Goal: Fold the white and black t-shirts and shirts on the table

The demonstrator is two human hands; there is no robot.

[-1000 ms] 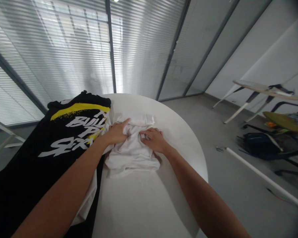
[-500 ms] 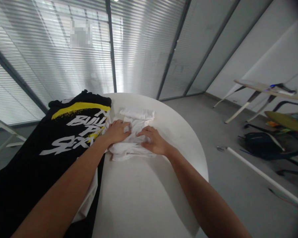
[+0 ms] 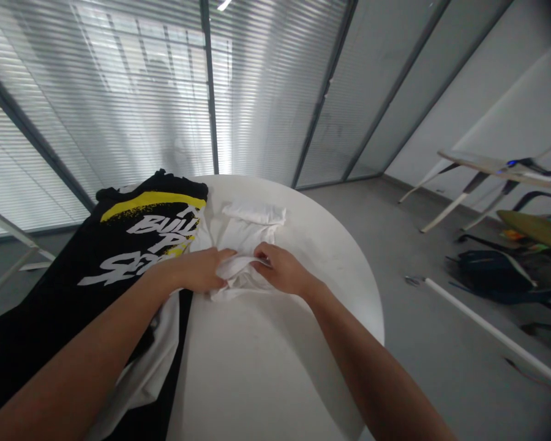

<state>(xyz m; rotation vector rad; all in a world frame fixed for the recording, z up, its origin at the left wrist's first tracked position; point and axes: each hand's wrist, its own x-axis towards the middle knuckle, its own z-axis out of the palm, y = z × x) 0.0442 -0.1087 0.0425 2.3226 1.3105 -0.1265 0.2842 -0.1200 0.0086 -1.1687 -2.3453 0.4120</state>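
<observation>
The left hand point(image 3: 197, 271) and right hand point(image 3: 281, 269) meet at the near edge of a white cloth point(image 3: 248, 236) on a round white tabletop point(image 3: 330, 257). Both grips look closed, pinching a raised fold between them, though the left fingertips are partly hidden in the fabric. The far end of the cloth lies rolled or folded flat. The work in hand appears to be on this near fold.

To the left, a black shirt point(image 3: 133, 245) with yellow and white print overlaps the tabletop and hangs over its edge. The forearms hide much of it, and I cannot tell whether the white fabric point(image 3: 142, 380) beneath the left forearm belongs to it. The print is only partly legible.
</observation>
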